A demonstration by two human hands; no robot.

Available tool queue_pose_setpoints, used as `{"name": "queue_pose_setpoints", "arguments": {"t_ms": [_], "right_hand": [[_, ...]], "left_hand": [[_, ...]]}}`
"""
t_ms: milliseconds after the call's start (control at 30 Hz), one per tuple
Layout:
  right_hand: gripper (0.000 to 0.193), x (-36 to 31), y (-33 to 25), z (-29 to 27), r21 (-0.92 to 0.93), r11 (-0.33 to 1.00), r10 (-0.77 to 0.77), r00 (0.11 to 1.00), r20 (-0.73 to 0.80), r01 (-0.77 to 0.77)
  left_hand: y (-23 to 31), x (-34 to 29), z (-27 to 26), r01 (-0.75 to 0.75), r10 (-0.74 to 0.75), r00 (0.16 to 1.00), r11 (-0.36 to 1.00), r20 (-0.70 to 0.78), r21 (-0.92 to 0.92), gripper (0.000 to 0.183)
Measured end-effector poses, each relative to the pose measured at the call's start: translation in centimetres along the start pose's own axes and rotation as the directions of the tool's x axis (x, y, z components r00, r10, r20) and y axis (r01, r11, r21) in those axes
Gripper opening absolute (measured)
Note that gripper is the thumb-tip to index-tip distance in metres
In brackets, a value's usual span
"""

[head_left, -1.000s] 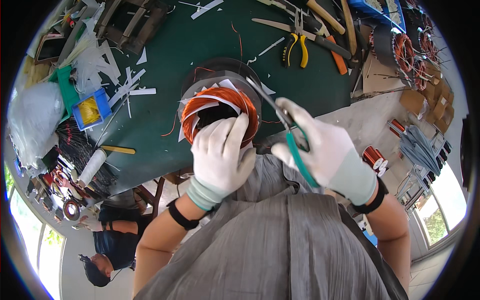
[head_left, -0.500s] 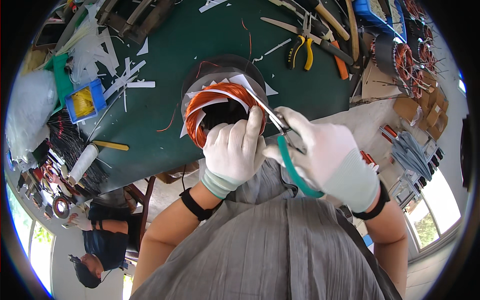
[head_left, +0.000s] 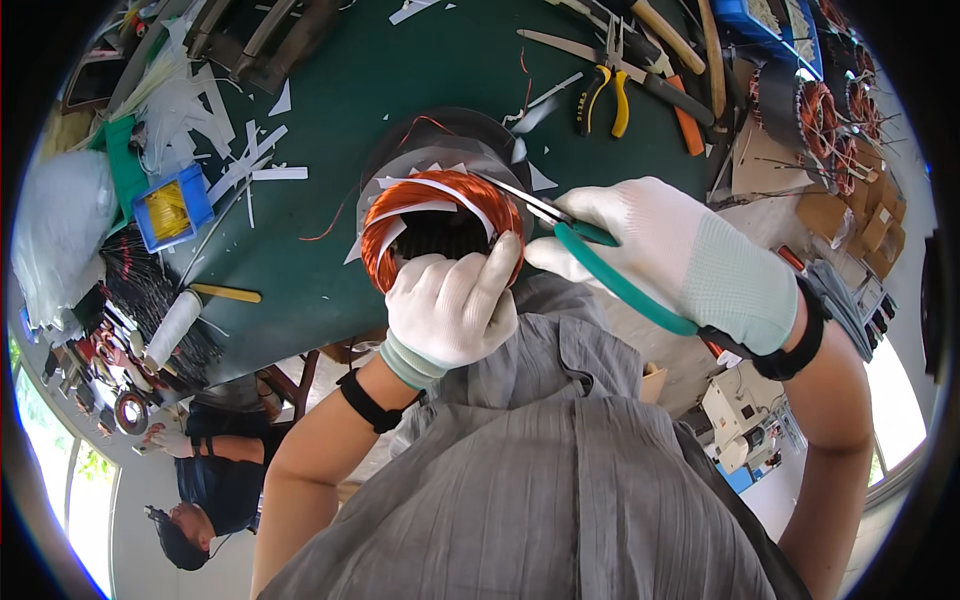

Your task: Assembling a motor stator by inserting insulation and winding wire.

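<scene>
In the head view, your left hand [head_left: 445, 312] covers the near rim of the copper winding [head_left: 377, 238], and the tips of the scissors [head_left: 600, 270] are hard to see. The winding lies just beyond your left fingers, mostly bent, the index touching it; if they grip, I cannot tell. Your right hand [head_left: 660, 235] holds the scissors.
</scene>
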State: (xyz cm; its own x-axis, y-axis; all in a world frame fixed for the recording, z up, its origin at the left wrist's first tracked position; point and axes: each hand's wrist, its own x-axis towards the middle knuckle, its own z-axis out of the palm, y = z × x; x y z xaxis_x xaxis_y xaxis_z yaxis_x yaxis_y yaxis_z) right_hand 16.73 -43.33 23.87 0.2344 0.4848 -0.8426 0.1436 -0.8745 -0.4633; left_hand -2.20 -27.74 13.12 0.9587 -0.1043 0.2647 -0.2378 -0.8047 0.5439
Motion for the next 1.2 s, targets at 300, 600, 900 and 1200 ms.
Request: {"name": "queue_pose_setpoints", "arguments": {"t_ms": [300,600,900,1200], "right_hand": [[0.06,-0.4,2.6,2.4,0.059,0.99,-0.118,0.976,-0.183,0.131],[0.063,0.8,2.3,-0.8,-0.087,0.99,-0.107,0.994,0.031,0.109],[0.066,0.7,2.3,-0.7,-0.087,0.992,-0.088,0.996,0.006,0.088],[0.051,0.8,2.3,-0.1,0.026,0.999,-0.049,0.999,0.02,0.048]], "left_hand": [[-0.7,0.0,0.0,-0.093,0.093,0.996,0.995,0.002,0.027,0.064],[-2.2,0.0,-0.4,-0.201,0.201,0.979,0.979,-0.023,-0.006,0.06],[-3.2,0.2,-0.9,-0.259,0.261,0.965,0.965,0.039,-0.05,0.054],[-3.6,0.5,-1.2,-0.295,0.298,0.953,0.954,0.06,-0.06,0.053]]}}
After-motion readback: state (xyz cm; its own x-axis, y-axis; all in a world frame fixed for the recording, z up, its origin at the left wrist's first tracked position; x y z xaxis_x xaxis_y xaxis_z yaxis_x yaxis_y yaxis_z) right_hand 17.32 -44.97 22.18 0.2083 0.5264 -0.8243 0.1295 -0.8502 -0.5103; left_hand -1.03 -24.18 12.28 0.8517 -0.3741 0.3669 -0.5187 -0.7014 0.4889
